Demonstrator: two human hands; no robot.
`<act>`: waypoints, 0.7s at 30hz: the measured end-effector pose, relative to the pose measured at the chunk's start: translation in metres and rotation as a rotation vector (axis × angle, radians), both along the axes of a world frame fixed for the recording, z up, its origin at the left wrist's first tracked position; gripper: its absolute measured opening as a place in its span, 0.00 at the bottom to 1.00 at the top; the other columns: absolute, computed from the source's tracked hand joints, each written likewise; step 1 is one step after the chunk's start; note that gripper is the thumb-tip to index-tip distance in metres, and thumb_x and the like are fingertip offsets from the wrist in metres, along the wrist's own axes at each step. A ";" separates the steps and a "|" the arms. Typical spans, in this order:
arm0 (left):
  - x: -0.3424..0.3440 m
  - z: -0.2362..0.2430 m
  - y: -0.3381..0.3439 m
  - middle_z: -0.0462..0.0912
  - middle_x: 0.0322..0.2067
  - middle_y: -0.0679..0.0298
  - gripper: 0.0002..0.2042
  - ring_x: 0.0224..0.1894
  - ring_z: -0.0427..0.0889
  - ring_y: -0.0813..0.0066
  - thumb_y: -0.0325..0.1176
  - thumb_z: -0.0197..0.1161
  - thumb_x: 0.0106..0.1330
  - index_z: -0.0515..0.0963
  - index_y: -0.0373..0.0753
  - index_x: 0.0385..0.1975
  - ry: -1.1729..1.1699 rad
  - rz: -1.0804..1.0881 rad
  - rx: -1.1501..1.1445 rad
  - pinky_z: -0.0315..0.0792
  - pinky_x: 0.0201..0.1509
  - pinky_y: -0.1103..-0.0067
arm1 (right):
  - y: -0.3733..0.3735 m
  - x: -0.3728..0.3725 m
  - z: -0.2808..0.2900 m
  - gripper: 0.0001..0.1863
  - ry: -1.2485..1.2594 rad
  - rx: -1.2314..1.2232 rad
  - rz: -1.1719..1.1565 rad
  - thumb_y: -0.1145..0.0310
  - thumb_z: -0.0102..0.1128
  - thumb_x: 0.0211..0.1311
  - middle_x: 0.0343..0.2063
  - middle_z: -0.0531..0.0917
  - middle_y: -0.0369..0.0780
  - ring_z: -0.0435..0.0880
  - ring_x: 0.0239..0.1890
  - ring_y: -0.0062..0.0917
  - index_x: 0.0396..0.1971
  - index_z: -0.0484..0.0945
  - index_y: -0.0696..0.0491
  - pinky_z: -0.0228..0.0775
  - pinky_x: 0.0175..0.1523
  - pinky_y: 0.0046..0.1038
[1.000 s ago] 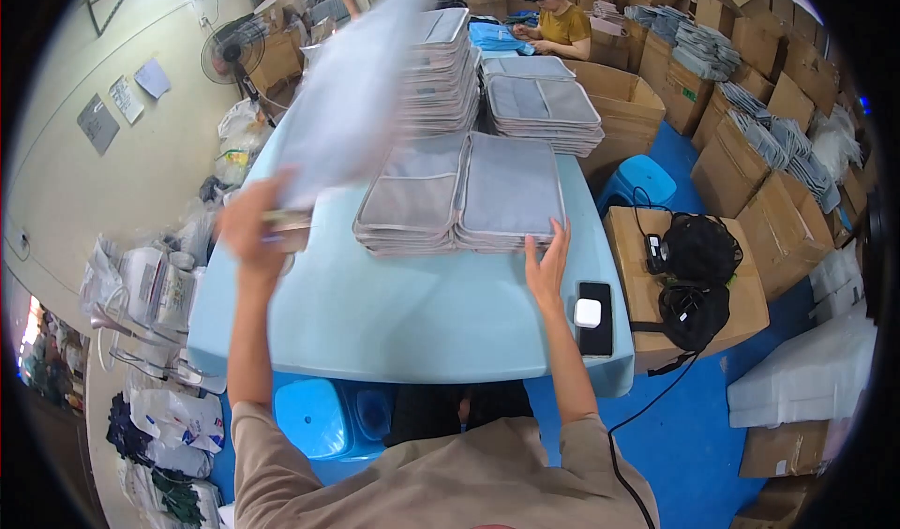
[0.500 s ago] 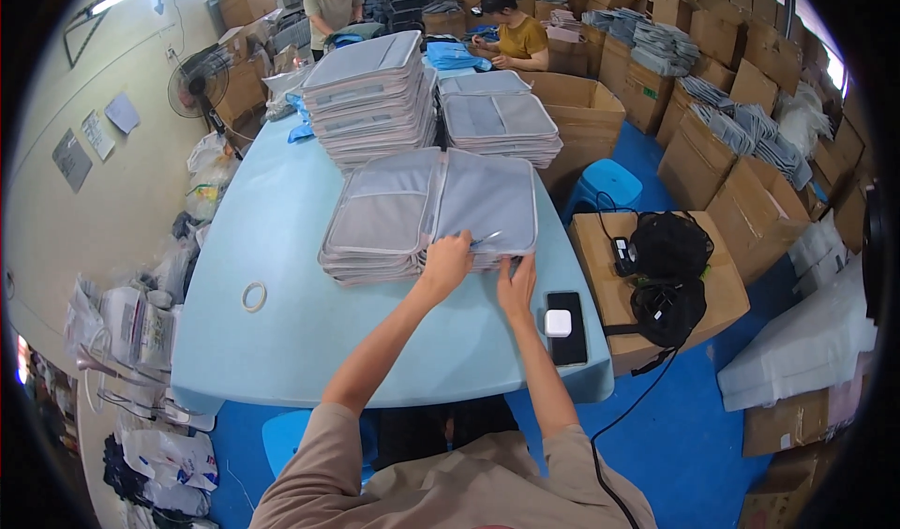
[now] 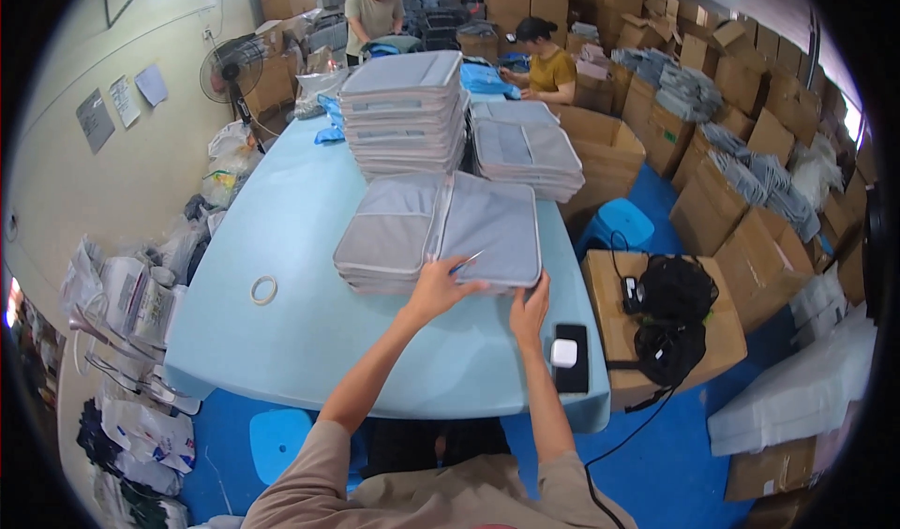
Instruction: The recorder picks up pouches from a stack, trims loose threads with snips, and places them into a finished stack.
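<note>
A stack of light grey fabric cases with pale piped edges lies in front of me, the top fabric case (image 3: 492, 215) spread flat in two panels. My left hand (image 3: 439, 290) is closed round a slim pointed metal tool (image 3: 470, 261) with a bluish part, its tip over the right panel. The thumb of that hand stretches along the panel's near edge. My right hand (image 3: 531, 312) grips the near right corner of the same panel, thumb on the near side and fingers at the side edge.
Behind stand a tall case stack (image 3: 401, 117) and a lower case stack (image 3: 530, 154). A tape ring (image 3: 263, 290) lies left on the light blue table (image 3: 281, 351). Right are a phone (image 3: 572, 376) under a white case (image 3: 563, 352), and a carton (image 3: 609, 295) with black bags. Two people work beyond.
The view has shifted, so the table sits a little lower. My right hand has moved from the near edge up round the corner. My left thumb now reaches out along the edge.
</note>
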State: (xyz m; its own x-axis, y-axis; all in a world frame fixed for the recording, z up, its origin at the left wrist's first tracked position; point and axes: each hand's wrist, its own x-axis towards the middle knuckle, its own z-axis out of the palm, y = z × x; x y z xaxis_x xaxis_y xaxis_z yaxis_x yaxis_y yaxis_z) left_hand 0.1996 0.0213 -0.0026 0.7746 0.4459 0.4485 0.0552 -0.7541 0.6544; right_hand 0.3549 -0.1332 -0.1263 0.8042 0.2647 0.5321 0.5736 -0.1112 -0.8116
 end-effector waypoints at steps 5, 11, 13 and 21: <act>-0.080 -0.042 0.066 0.67 0.18 0.67 0.15 0.23 0.60 0.81 0.41 0.77 0.71 0.86 0.34 0.33 -0.347 0.307 -0.118 0.59 0.26 0.75 | 0.003 0.001 0.012 0.29 0.132 0.057 0.031 0.64 0.52 0.81 0.70 0.71 0.58 0.69 0.73 0.54 0.73 0.64 0.64 0.56 0.79 0.47; -0.222 -0.134 0.152 0.68 0.14 0.65 0.21 0.21 0.61 0.82 0.43 0.69 0.77 0.80 0.33 0.25 -0.253 0.608 -0.183 0.57 0.24 0.73 | 0.007 -0.026 0.022 0.17 -0.295 0.127 -0.159 0.66 0.53 0.79 0.68 0.72 0.53 0.68 0.72 0.51 0.58 0.76 0.62 0.52 0.78 0.52; -0.235 -0.139 0.160 0.72 0.14 0.62 0.21 0.19 0.67 0.77 0.44 0.67 0.76 0.81 0.33 0.25 -0.339 0.683 -0.443 0.61 0.25 0.70 | 0.022 -0.046 0.057 0.13 -0.409 0.043 -0.112 0.68 0.55 0.76 0.67 0.74 0.52 0.67 0.72 0.51 0.52 0.77 0.60 0.52 0.77 0.53; -0.209 -0.121 0.141 0.79 0.17 0.55 0.21 0.20 0.76 0.60 0.47 0.65 0.74 0.82 0.34 0.26 -0.195 0.656 -0.429 0.68 0.28 0.62 | 0.202 -0.036 0.205 0.11 -0.648 -0.037 0.088 0.73 0.63 0.62 0.56 0.79 0.48 0.70 0.69 0.48 0.44 0.79 0.57 0.56 0.75 0.51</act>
State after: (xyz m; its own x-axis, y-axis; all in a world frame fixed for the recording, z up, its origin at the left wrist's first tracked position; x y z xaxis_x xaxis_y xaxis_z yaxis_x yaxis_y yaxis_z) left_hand -0.0093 0.1623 -0.1232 0.2207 0.9466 0.2349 0.2544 -0.2884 0.9231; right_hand 0.3191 0.0688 0.0784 0.2981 0.3421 0.8911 0.9535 -0.0629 -0.2948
